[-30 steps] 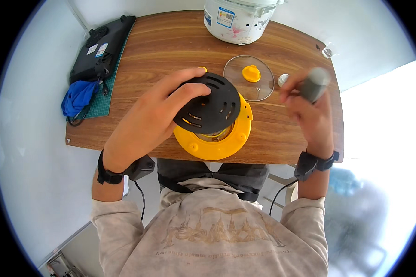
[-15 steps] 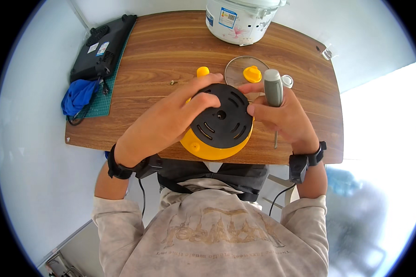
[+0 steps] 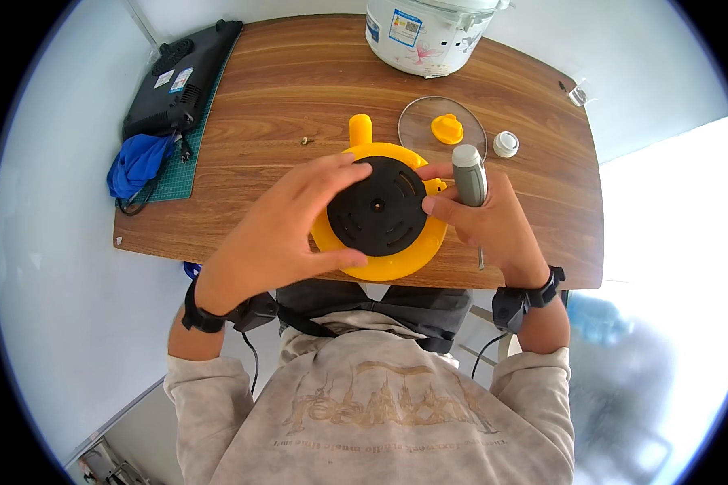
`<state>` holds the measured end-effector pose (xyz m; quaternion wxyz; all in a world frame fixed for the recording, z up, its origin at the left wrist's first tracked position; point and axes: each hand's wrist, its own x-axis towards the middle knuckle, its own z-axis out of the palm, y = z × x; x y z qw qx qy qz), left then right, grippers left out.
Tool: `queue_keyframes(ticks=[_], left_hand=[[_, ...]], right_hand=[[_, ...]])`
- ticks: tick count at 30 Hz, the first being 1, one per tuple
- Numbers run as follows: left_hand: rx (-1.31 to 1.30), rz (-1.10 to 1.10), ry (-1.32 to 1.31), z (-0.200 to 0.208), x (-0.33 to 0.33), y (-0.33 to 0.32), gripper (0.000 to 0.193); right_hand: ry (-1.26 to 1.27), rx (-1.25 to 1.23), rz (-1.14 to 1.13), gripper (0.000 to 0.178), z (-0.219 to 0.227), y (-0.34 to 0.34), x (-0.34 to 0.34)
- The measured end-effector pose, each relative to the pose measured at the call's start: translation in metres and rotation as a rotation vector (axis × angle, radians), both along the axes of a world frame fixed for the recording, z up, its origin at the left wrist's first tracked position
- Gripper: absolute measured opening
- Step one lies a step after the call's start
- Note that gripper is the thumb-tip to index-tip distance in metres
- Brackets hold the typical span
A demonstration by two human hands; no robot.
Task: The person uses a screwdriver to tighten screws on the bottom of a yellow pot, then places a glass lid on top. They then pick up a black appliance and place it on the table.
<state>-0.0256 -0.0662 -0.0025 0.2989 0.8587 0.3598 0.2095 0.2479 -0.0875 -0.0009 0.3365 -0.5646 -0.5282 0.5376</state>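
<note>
Yellow and black, a round appliance [image 3: 380, 214] is held bottom-up over the near edge of the wooden tabletop [image 3: 299, 89], in front of the chest. Its black, slotted base faces the camera inside a yellow rim, and a short yellow stub sticks out at the far side.

The left hand [image 3: 287, 226] is closed on the appliance from the left: the fingers are spread over the black base and the thumb is pressed against the near yellow rim. The right hand [image 3: 493, 222] is wrapped around a screwdriver [image 3: 469, 182] with a grey handle, held handle-up, its thin metal shaft showing below the palm. The right fingertips also touch the right rim of the appliance. A dark band is worn on each wrist.

Just beyond the right hand, a round glass lid [image 3: 429, 121] with a yellow knob lies flat on the tabletop, and a small white cap [image 3: 505, 144] sits beside it to the right. A white rice cooker [image 3: 429, 32] stands at the far edge. A small screw [image 3: 304, 141] lies near the middle of the tabletop. At the far left corner, a black device [image 3: 178, 81] rests on a green mat [image 3: 182, 162], with a blue cloth [image 3: 137, 162] at its near end.
</note>
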Motion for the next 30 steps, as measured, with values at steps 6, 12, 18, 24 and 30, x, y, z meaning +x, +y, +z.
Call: queue_keyframes(ticks=[6,12,18,24,30], left_hand=[[0.077,-0.031,0.103,-0.004,0.011,-0.007,0.085],[0.072,-0.047,0.099,-0.008,0.013,-0.004,0.078],[0.097,-0.038,0.113,-0.005,0.014,-0.001,0.077],[0.124,-0.035,0.179,-0.001,0.015,0.005,0.078],[0.107,-0.049,0.22,0.002,0.021,0.011,0.079]], right_hand=[[0.019,-0.079,-0.027,0.033,-0.009,-0.006,0.0],[0.05,-0.15,-0.004,0.035,-0.007,-0.004,0.005],[-0.119,0.076,0.05,0.034,-0.016,-0.005,0.004],[-0.243,0.231,0.144,0.042,-0.017,-0.002,0.007],[-0.294,0.292,0.17,0.052,-0.019,0.001,0.011]])
